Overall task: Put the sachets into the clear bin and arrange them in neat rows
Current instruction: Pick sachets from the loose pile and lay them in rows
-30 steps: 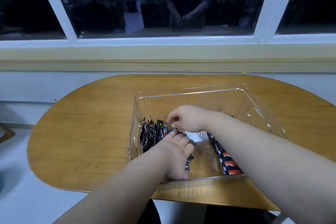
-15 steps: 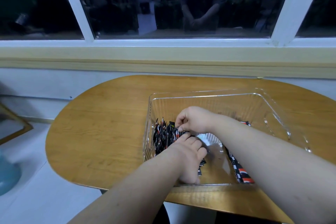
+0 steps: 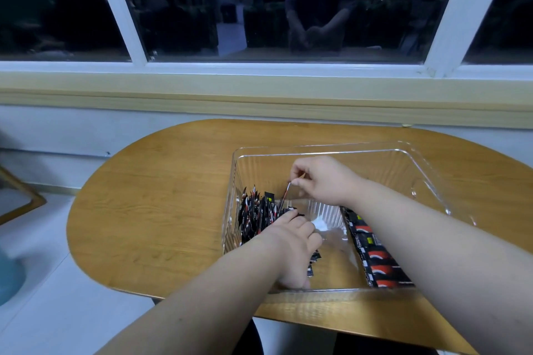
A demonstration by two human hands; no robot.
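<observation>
Head cam: R hand (image 3: 326,181) pinches sachet (image 3: 284,196) above upright row (image 3: 253,210), clear bin (image 3: 317,151) left wall; L hand (image 3: 291,242) curled on row, grip unclear; R forearm (image 3: 418,228) part-hides flat sachets (image 3: 375,256).

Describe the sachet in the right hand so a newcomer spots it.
On the oval wooden table sits a clear plastic bin with upright black-and-red sachets packed at its left end. The thin sachet tilted at that row's right edge stands out: alone, its top is pinched by the right hand.

Both forearms, left grip (image 3: 291,242) and right grip (image 3: 323,181) are bare.
</observation>
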